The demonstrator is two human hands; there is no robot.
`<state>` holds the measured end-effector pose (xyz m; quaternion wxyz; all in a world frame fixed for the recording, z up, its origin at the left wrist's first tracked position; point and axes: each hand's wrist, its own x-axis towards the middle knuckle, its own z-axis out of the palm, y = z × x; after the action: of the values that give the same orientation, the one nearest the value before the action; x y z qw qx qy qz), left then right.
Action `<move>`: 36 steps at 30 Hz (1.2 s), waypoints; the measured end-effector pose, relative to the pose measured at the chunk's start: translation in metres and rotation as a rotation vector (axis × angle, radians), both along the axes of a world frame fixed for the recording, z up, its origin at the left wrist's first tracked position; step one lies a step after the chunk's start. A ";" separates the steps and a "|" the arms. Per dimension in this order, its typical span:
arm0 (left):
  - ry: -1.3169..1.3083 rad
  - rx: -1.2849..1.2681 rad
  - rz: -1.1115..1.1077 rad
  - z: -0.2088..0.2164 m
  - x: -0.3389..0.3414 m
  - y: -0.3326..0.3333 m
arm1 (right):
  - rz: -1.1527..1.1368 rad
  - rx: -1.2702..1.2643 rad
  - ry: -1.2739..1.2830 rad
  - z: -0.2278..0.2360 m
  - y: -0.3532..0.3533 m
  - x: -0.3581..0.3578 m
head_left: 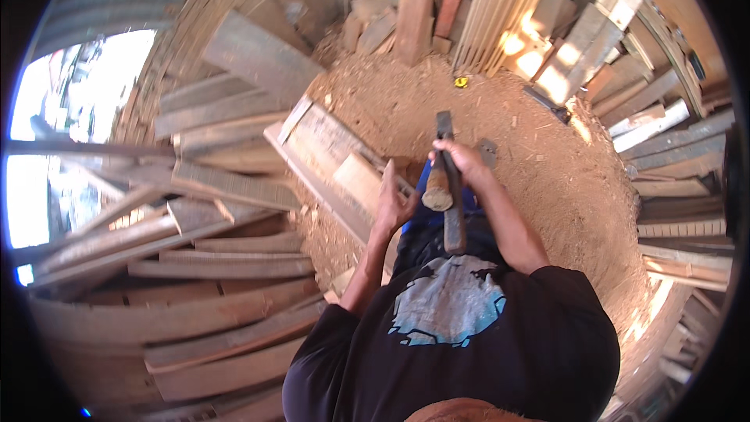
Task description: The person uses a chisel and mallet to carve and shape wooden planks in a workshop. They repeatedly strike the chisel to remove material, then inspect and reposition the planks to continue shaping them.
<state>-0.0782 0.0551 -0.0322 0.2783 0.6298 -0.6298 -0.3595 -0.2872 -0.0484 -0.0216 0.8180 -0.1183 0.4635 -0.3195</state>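
My right hand (457, 161) is closed around a wooden-handled tool (438, 190) with a long dark metal bar, held in front of my body over my lap. The round end of its handle faces up at me. The flat end of the bar (444, 120) points away, beyond my fingers. My left hand (392, 199) is open, its fingers stretched forward, beside a long wooden workpiece (320, 137) that slants across the ground to my left. A pale wood block (358, 180) lies on this piece, close to my left fingers. Whether that hand touches the wood, I cannot tell.
Sawdust and chips cover the ground (562, 187). A yellow tape measure (462, 82) and a dark elongated tool (547, 104) lie ahead. Stacked planks (234, 270) crowd my left; upright boards (500, 12) stand ahead, and more lumber (680, 156) lines the right.
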 end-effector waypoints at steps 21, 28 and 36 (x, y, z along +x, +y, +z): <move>0.580 -0.356 0.326 0.110 0.061 -0.064 | 0.047 -1.069 0.485 0.129 0.033 0.036; 0.542 -0.284 0.403 0.089 0.070 -0.093 | 0.292 -1.146 0.460 0.096 0.058 0.018; 0.448 -0.239 0.409 0.057 0.083 -0.130 | 0.551 -0.971 0.364 0.081 0.045 0.008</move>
<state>0.0051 -0.0751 0.0250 0.5483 0.6114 -0.4512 -0.3492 -0.2796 -0.0034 0.0595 0.6304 -0.6484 0.3493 -0.2454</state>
